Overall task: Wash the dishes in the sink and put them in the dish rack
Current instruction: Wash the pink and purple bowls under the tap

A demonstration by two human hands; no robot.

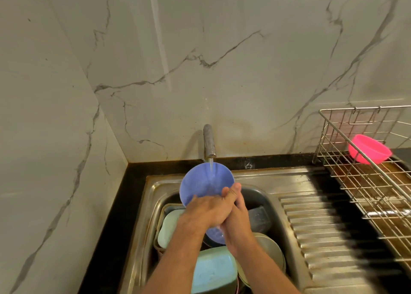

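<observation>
A home kitchen: steel sink (153, 195) under a tap (209, 141) (running), marble-look wall tiles (200, 60), wire dish rack (364, 182).

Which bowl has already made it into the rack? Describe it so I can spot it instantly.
Look right of the steel sink to the wire dish rack on the counter. Near its back corner lies a pink bowl, tipped on its side. It is the only dish there; the blue bowl is under the tap.
</observation>
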